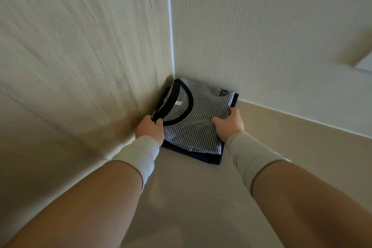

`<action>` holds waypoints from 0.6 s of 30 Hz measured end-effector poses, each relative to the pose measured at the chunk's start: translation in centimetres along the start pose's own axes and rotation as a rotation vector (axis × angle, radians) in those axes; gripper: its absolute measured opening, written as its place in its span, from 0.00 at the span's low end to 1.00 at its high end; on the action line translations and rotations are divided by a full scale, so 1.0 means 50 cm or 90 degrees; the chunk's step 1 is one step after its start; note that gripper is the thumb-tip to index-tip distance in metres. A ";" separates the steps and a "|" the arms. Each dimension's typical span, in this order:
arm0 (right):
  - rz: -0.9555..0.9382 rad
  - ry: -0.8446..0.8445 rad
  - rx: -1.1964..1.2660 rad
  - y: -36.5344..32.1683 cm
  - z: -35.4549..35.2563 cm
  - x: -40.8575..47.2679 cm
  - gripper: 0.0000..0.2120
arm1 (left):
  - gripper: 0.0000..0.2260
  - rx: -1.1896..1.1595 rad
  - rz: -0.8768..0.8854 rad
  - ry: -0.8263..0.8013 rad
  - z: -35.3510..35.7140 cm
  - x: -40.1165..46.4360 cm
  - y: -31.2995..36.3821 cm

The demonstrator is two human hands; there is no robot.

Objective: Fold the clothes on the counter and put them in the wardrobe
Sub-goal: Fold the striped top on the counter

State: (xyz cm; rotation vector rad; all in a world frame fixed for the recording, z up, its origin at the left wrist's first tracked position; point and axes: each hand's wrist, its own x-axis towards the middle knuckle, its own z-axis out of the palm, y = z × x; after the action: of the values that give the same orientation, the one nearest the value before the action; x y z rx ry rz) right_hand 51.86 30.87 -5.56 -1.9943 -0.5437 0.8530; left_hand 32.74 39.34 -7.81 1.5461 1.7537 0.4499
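Two pale, wood-grained panels (80, 46) meet at a bright vertical seam (170, 26) running down from the top centre. A smooth beige shelf floor (191, 197) fills the lower frame, with soft light and a slanted edge (358, 56) at the right.

Striped shirt (198, 115): folded, atop dark garment (209, 157), in shelf (181, 197) corner.
Left hand (150, 129): grips collar, 9 o'clock side.
Right hand (229, 125): holds 3 o'clock edge.
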 end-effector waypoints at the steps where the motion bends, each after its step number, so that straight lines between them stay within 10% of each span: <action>1: -0.027 0.043 -0.031 0.000 -0.001 0.001 0.26 | 0.15 -0.002 -0.010 -0.005 -0.001 0.003 0.002; 8: -0.149 0.132 -0.370 0.004 0.012 -0.025 0.28 | 0.21 0.277 0.203 0.166 0.000 -0.042 0.023; 11: -0.268 0.037 -0.503 0.009 0.035 -0.027 0.32 | 0.24 0.411 0.402 0.038 0.032 -0.056 0.035; 18: -0.146 -0.059 -0.570 0.047 0.095 -0.031 0.36 | 0.27 0.547 0.338 -0.127 0.047 -0.001 -0.010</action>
State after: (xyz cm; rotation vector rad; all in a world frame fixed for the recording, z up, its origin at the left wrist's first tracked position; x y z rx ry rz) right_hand 47.40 31.26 -8.79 -2.6018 -1.3578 0.6000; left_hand 34.08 38.69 -9.68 2.5709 1.4178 -0.2707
